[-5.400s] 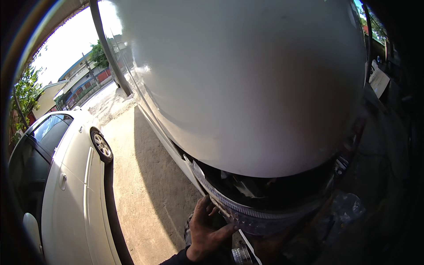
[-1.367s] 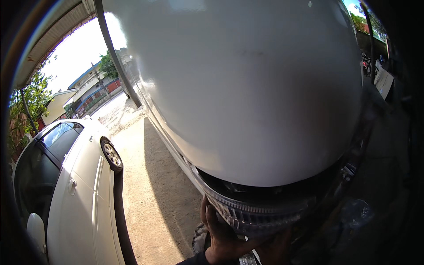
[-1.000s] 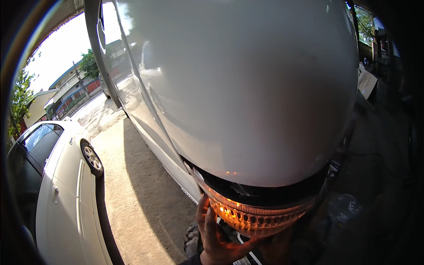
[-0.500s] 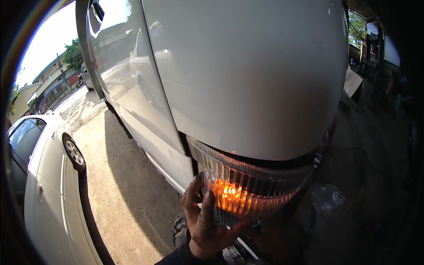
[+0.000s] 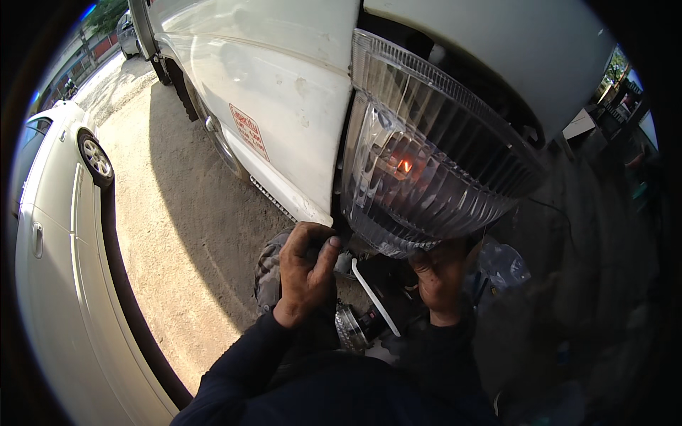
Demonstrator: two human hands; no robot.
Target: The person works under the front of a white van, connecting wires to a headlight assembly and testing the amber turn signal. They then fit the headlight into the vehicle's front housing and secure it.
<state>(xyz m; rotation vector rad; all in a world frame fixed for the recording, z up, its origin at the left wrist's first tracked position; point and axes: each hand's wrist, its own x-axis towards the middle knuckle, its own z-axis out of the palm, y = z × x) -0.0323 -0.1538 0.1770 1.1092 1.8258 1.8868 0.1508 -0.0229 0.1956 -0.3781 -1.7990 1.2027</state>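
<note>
Headlamp assembly (image 5: 433, 153) is being seated: left hand (image 5: 304, 273) pinches its lower corner, right hand (image 5: 439, 278) grips underneath. Alignment with fender (image 5: 284, 92) likely follows.

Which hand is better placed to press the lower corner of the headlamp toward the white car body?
Probably the left hand: its fingertips sit at the lower corner of the headlamp, beside the white car body. The right hand is under the lamp's middle, farther from it.

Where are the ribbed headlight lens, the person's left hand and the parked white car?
headlight lens (image 5: 433, 170), head view, ribbed clear face.
left hand (image 5: 305, 273), head view, back of hand.
white car (image 5: 53, 234), head view, side door panel.
</note>
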